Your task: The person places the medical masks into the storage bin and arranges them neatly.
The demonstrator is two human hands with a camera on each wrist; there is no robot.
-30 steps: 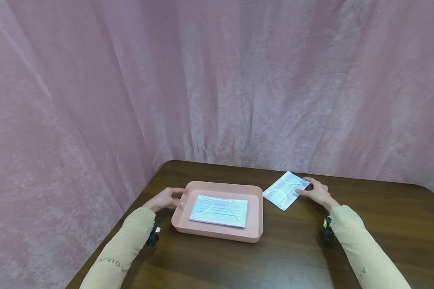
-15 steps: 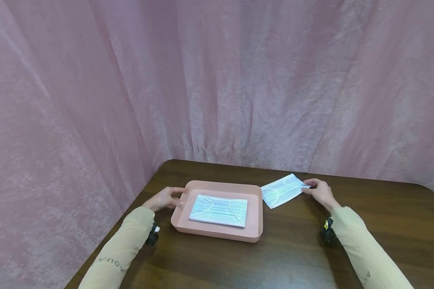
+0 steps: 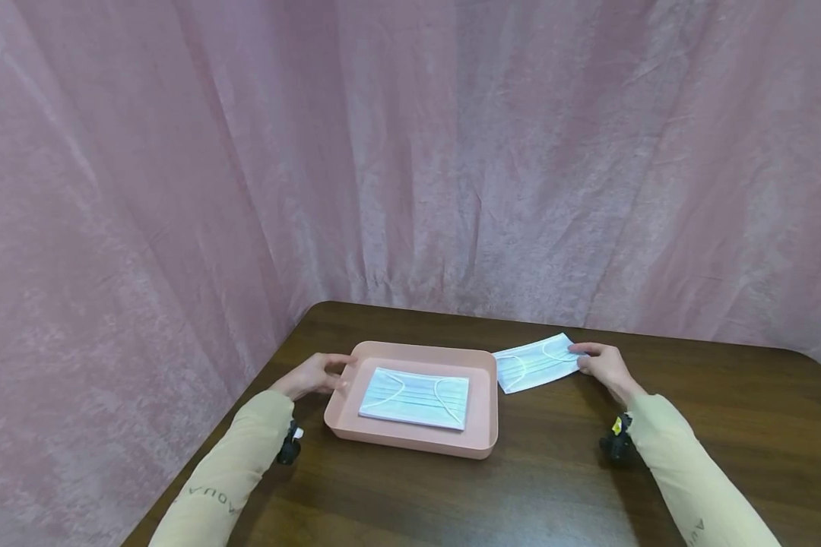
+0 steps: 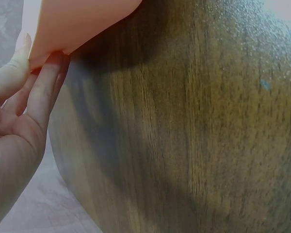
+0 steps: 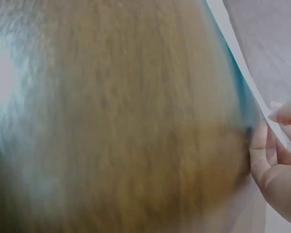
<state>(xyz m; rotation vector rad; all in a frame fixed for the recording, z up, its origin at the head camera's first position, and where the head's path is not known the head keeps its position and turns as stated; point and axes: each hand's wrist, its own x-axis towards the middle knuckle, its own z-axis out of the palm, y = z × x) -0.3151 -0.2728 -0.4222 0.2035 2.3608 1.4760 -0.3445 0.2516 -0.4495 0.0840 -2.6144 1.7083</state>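
A shallow pink tray (image 3: 410, 446) stands on the table, with a light blue face mask (image 3: 413, 399) lying flat inside, its white ear loops on top. My left hand (image 3: 315, 375) pinches the tray's left wall; in the left wrist view the thumb is inside the wall (image 4: 82, 24) and the fingers are outside and under it. Beyond the tray's right side, my right hand (image 3: 605, 368) pinches the right end of another face mask (image 3: 535, 363). That mask's left end reaches the tray's right rim. The right wrist view shows the mask edge-on between thumb and fingers.
The dark brown wooden table (image 3: 554, 471) extends to the right and toward the front. A pink velvet curtain (image 3: 410, 152) hangs along its back and left edges. A black wrist camera (image 3: 290, 444) is strapped under each cream sleeve.
The mask in my right hand has turned to lie more level, its far corner moving right and down, and its left end now sits at the tray's rim. My left hand and the tray stay put.
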